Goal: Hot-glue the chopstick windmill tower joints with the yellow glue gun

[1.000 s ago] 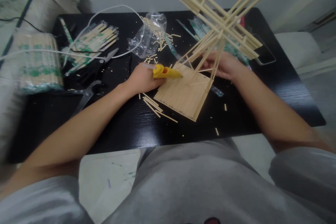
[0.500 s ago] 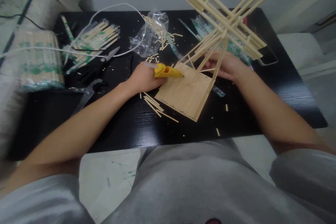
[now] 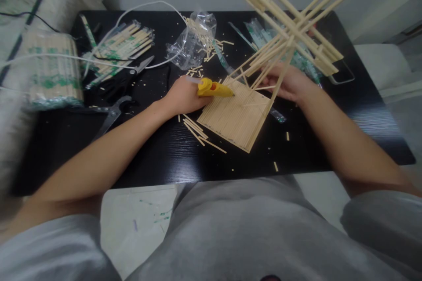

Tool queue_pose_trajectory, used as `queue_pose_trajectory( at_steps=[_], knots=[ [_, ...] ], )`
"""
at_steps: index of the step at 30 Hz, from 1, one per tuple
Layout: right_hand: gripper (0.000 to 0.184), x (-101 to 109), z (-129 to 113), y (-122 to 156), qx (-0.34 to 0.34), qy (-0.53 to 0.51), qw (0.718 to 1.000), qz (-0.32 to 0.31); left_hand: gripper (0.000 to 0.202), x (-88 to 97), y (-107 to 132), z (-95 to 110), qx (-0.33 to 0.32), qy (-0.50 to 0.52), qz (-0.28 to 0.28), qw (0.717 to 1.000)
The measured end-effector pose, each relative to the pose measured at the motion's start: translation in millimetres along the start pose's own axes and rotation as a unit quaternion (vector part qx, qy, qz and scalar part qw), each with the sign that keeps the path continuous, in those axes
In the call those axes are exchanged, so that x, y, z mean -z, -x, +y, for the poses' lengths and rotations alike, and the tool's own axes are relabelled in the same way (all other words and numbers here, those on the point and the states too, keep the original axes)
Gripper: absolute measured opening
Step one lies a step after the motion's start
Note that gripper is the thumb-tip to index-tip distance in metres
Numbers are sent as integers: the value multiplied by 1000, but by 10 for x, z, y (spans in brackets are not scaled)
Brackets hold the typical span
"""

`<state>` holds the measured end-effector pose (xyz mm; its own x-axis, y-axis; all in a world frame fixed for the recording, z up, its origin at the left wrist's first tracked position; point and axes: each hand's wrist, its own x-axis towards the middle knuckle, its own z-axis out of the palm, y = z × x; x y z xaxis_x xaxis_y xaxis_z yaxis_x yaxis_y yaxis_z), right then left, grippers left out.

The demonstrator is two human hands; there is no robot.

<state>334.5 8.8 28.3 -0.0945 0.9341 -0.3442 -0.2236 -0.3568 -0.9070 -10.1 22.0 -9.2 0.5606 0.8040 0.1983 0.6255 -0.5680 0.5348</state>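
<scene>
My left hand [image 3: 185,95] is closed around a yellow hot glue gun [image 3: 216,88], whose tip points right, over a flat panel of side-by-side wooden sticks [image 3: 232,116]. From that panel rises a windmill-like frame of chopsticks [image 3: 292,30], its crossed blades tilted toward the upper right. Behind the frame's lower struts, my right hand [image 3: 284,80] is closed on the model; its fingertips are partly hidden by the sticks. Whether the glue gun's tip touches the panel I cannot tell.
Loose sticks [image 3: 195,129] lie left of the panel. Scissors [image 3: 140,66], pliers [image 3: 114,112], wrapped chopsticks [image 3: 123,48] and a large chopstick pack [image 3: 54,70] occupy the left. Cut bits and a clear plastic bag [image 3: 183,50] lie behind. A white cable [image 3: 128,9] loops across the black table [image 3: 158,162].
The whole view has shifted slightly, so everything appears a little farther right. Both hands keep their holds, and the glue gun stays in about the same place over the panel.
</scene>
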Motion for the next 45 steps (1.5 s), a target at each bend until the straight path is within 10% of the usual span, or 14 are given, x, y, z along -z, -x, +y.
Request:
queue_pose_trajectory(
  at_steps=[45],
  knots=[
    [15, 181, 75, -182, -2, 19, 995, -93, 16, 71, 20, 1, -19, 1, -19, 1000]
  ],
)
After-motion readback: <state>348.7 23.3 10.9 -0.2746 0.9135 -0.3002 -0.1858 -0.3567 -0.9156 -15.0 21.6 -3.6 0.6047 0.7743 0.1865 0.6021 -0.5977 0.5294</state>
